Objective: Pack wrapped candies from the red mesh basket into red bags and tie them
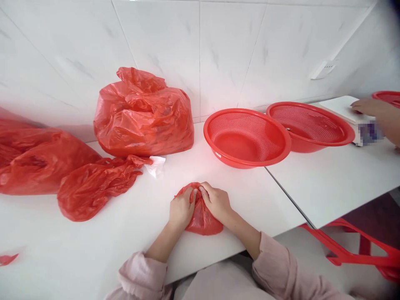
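Observation:
Near the front edge of the white table lies a small red plastic bag, rounded and gathered at its top. My left hand grips the gathered top from the left, fingers closed and thumb pointing up. From the right, my right hand pinches the same top, its thumb almost meeting the left one. What the bag contains is hidden. Left of my hands lies another small red plastic bag, crumpled and drawn out toward a bit of white paper.
A large full red bag stands by the tiled wall, with another large red bag at the left. Two red plastic colanders sit to the right. Another person's hand is at the far right, above a red stool.

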Demonstrator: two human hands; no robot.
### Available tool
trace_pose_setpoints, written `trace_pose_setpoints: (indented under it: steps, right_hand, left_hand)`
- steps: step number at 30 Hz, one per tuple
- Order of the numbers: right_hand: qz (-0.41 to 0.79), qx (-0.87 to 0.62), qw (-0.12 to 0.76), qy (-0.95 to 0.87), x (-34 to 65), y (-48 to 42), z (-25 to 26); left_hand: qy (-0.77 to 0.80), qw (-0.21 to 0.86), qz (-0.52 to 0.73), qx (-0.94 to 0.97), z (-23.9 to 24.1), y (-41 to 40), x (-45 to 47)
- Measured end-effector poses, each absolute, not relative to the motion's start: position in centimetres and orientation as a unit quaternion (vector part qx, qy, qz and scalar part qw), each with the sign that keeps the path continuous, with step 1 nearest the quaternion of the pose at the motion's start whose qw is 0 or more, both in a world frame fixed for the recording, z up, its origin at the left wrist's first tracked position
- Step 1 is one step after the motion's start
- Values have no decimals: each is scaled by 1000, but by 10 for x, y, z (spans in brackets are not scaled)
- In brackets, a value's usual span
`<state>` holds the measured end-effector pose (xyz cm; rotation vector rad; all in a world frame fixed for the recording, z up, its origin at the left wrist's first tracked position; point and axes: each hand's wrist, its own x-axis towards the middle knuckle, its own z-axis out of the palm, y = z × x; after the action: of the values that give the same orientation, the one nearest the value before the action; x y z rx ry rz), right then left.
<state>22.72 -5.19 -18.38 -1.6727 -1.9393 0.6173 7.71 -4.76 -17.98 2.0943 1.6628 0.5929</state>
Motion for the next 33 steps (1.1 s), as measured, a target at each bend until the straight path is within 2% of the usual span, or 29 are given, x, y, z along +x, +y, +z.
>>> trace_pose_setpoints:
  steps: [6, 13, 19, 23, 26, 30, 33]
  right_hand:
    - [258, -617, 256, -698, 225, -49, -184]
    - [358, -582, 353, -639, 248, -50, -169]
    - [634, -394, 518, -418, 286, -64, -132]
    - [610, -419, 583, -336, 293, -56, -138]
    - [582, -452, 593, -325, 297, -43, -153]
    - [584, -459, 582, -331, 296, -44, -152]
    - [572, -453, 574, -372, 287, -69, -124]
  left_hand:
    - [607, 192, 190, 747, -187, -49, 82]
    - [576, 258, 231, 741, -158, -55, 63]
    - [613, 295, 317, 661, -127, -92, 25]
    - [630, 278, 366, 626, -130, -115, 11]
    - [625, 286, 369, 626, -134, -127, 3]
    - [610, 355, 376, 600, -129, -139, -1]
    - [540, 442, 466, 544, -121, -146, 7]
